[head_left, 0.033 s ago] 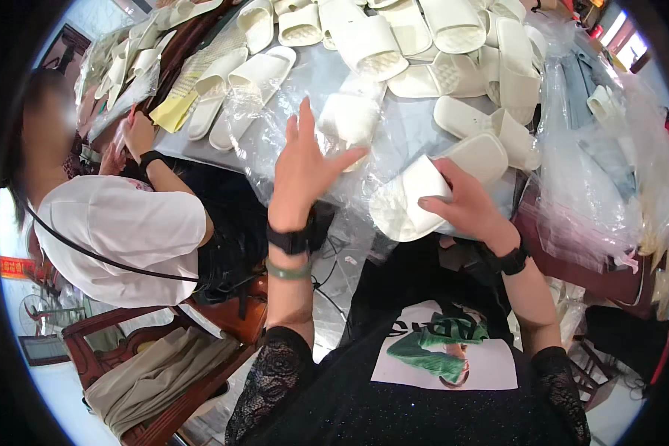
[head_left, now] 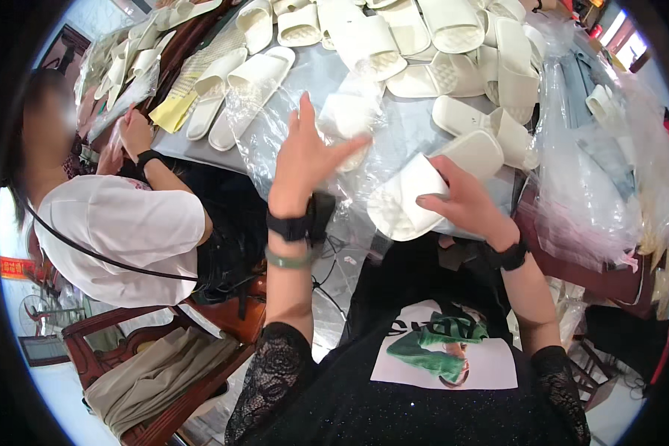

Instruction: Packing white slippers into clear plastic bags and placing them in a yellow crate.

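The right hand (head_left: 464, 201), right of centre in the frame, grips a white slipper (head_left: 405, 201) by its right edge: the fingers curl over the strap side, and the slipper reaches out to the left and downward from the palm. A second slipper (head_left: 477, 152) lies just behind the hand, touching or nearly touching the first; I cannot tell which. The held slipper is creamy white, thick-soled, with a broad band over the toe and a rounded end low in the middle of the frame.

The left hand (head_left: 305, 160), just left of centre, is raised and open, fingers spread and pointing up and to the right, the thumb stretched toward a clear plastic bag (head_left: 349, 119) with a white slipper inside. The fingertips look to touch the film, but a firm hold cannot be told. The bag is crumpled, see-through and glossy, spreading down over the grey table (head_left: 405, 130).

Both forearms come up from the lower edge, in black lace sleeves; each wrist carries a black band, and the left one a green bangle (head_left: 288, 260) as well.

More white slippers (head_left: 364, 37) crowd the upper part of the frame. At the left, another person (head_left: 119, 230) in a white shirt sits at the table, a hand (head_left: 134, 134) on a bagged item.
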`<action>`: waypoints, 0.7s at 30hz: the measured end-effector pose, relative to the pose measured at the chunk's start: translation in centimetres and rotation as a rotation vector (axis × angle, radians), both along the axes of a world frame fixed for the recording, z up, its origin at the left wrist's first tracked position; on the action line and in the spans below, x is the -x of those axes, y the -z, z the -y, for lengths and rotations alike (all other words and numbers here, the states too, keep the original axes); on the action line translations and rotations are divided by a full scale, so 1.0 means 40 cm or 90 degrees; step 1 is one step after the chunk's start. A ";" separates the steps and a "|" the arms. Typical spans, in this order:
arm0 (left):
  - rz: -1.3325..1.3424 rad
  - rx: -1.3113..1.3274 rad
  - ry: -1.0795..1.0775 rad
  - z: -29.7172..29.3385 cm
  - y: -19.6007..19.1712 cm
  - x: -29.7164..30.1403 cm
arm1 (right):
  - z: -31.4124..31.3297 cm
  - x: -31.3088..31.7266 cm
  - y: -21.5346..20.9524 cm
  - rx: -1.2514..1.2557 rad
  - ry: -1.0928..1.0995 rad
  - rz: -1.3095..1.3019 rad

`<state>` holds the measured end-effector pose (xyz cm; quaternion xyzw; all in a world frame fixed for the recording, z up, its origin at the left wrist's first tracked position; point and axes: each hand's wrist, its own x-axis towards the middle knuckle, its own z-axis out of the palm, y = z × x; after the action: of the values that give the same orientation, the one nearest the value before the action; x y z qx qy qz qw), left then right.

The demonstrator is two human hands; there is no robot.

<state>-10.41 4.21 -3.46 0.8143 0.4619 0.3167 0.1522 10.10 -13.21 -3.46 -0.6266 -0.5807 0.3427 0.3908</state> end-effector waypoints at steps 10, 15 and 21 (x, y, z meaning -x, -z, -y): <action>-0.207 0.208 0.190 -0.028 -0.042 -0.036 | -0.067 -0.027 -0.004 0.111 -0.027 -0.196; -0.078 0.183 0.316 0.081 -0.007 0.010 | -0.082 -0.016 0.011 0.081 -0.178 -0.049; 0.019 0.266 0.292 0.129 0.022 0.056 | -0.024 0.028 0.013 0.150 -0.189 -0.259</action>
<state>-12.66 -0.97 -4.32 0.8437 0.3190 0.1841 0.3905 8.98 -12.25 -3.97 -0.4937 -0.5321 0.5801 0.3695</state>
